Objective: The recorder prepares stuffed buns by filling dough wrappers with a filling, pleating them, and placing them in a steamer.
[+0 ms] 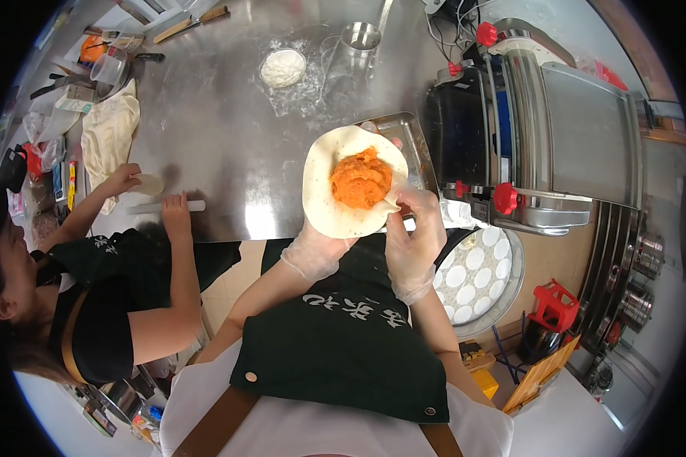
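Right hand (417, 236) pinches the dough (324, 204) at its near right edge, left hand (318, 250) holding it from beneath; the filling (360, 181) lies mid-dough, left and far of that pinch.

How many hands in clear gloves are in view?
2: the left hand, under the dough round and partly hidden by it, and the right hand, pinching its right edge.

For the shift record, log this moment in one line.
left hand: under dough round; right hand: pinching its edge; on dough: orange filling; nearby: metal tray
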The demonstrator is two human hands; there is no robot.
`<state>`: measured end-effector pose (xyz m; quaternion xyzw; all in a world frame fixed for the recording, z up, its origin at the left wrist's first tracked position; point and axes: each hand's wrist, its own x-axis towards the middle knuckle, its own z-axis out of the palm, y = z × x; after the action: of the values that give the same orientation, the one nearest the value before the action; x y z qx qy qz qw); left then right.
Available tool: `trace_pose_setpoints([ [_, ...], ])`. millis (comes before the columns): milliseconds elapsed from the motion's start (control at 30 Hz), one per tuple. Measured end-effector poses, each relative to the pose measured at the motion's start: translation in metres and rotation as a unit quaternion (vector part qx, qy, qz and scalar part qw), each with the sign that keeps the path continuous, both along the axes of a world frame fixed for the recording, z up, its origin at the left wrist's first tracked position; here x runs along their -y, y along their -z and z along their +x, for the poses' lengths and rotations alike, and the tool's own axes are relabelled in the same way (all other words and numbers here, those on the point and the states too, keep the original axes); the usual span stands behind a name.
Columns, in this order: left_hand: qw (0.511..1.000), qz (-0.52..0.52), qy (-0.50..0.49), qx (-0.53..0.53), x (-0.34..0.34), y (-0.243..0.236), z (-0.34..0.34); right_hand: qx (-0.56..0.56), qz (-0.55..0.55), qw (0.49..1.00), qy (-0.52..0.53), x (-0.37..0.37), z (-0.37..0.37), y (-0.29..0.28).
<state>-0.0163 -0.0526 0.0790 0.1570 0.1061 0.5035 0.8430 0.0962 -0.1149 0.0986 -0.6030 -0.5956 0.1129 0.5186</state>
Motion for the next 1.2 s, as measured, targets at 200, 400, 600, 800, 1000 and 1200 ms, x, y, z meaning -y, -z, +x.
trace_pose_setpoints([
  [200, 0.997, -0.067, 0.024, -0.005, 0.003, -0.004, -0.001, -0.004, -0.042, 0.999, 0.029, 0.000, -0.002, -0.007],
  [400, 0.998, -0.060, 0.018, -0.012, 0.004, -0.003, 0.005, -0.042, -0.048, 0.998, 0.025, 0.012, -0.005, -0.008],
  [600, 0.996, -0.057, 0.057, 0.025, 0.003, 0.000, 0.001, -0.047, -0.114, 0.992, 0.016, 0.009, 0.006, -0.019],
  [800, 0.993, -0.062, 0.097, 0.011, 0.000, 0.003, 0.003, 0.047, -0.039, 0.998, -0.008, 0.009, 0.010, -0.021],
  [1000, 0.969, -0.113, 0.208, 0.072, -0.013, 0.000, -0.026, -0.010, -0.070, 0.997, -0.014, 0.010, 0.016, -0.021],
  [1200, 0.966, -0.118, 0.201, -0.111, -0.009, -0.009, -0.036, -0.028, -0.076, 0.995, -0.058, 0.006, 0.019, -0.023],
])
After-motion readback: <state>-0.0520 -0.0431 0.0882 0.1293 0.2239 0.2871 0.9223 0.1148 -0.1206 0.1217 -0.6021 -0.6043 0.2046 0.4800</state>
